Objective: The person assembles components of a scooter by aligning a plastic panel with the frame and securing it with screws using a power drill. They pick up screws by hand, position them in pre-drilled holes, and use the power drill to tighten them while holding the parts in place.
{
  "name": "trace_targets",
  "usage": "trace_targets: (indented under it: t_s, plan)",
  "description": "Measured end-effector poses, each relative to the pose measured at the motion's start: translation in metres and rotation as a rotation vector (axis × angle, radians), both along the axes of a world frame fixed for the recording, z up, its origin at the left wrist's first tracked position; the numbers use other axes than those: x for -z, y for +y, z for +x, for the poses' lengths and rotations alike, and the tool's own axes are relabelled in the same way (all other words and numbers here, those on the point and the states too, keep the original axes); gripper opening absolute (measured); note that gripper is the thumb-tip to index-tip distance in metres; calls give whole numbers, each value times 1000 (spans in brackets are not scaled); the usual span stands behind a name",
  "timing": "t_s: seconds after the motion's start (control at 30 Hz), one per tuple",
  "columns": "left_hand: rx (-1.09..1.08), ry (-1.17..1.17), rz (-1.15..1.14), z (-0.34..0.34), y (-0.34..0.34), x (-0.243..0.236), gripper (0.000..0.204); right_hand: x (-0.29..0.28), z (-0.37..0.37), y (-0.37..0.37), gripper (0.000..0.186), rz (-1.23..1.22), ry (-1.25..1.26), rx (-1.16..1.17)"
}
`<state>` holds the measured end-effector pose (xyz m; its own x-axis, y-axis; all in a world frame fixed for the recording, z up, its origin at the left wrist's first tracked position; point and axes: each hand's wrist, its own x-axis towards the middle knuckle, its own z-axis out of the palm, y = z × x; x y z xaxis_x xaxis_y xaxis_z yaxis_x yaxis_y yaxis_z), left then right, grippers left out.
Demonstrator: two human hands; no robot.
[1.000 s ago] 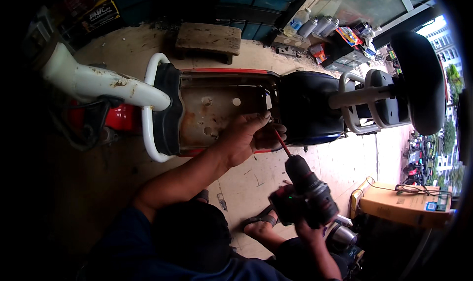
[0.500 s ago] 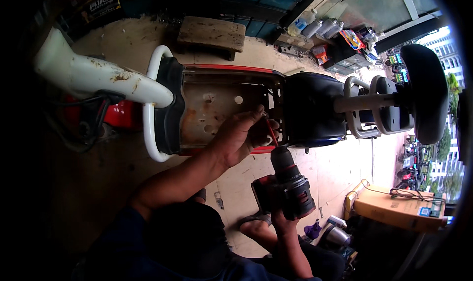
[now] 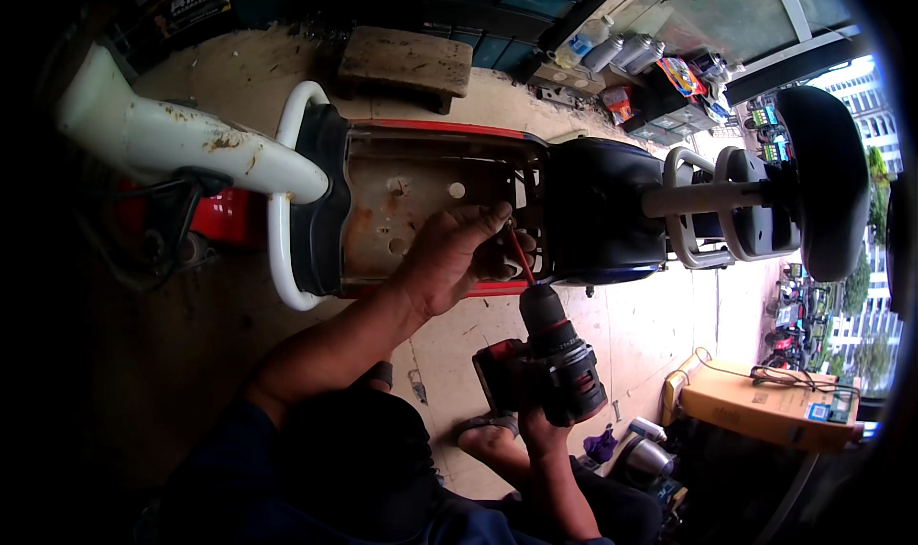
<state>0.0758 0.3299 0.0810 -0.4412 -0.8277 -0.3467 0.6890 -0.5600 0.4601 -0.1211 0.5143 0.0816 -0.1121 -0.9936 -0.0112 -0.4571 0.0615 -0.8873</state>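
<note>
An electric scooter stands across the view with its open, rust-stained floor tray (image 3: pixel 378 210) showing under a red rim. My right hand (image 3: pixel 545 432) grips a black and red cordless drill (image 3: pixel 564 378) from below, chuck pointing up at the tray. A thin red shaft (image 3: pixel 521 256) runs from the chuck toward my left hand (image 3: pixel 457 244). Over the tray's near right corner, the left thumb and fingers are closed around the shaft's far end. Whatever small piece sits at that end is hidden by the fingers.
A black seat (image 3: pixel 607 210) adjoins the tray on the right, with white tube rails beyond. The scooter's white column (image 3: pixel 191 143) rises at left. A wooden stool (image 3: pixel 406 62) stands behind. A cardboard box (image 3: pixel 765 402) and a metal flask (image 3: pixel 650 457) are at right.
The whole scene has shifted slightly left in the view. Both hands keep their hold, and the drill stays in nearly the same place against the tray.
</note>
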Motion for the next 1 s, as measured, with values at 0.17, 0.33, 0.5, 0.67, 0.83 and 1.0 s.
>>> trace_targets:
  t_s: [0.17,0.33,0.5,0.67,0.83,1.0]
  plan:
    - [-3,-99,-51,4,0,2,38,-8,7,-5,31,-76,207,26]
    - [49,-122,-62,11,-3,6,37,-8,-1,-9,33,-228,454,-71]
    - [89,-92,-66,12,-5,9,37,-14,-2,-14,35,-243,667,-167]
    - [62,-54,-76,6,-8,16,41,-6,12,-10,33,-137,369,-93]
    - [66,-93,-51,14,-7,18,57,-48,52,-42,33,116,9,46]
    - [342,-127,-493,38,34,49,92,-61,54,-65,37,277,-160,-17]
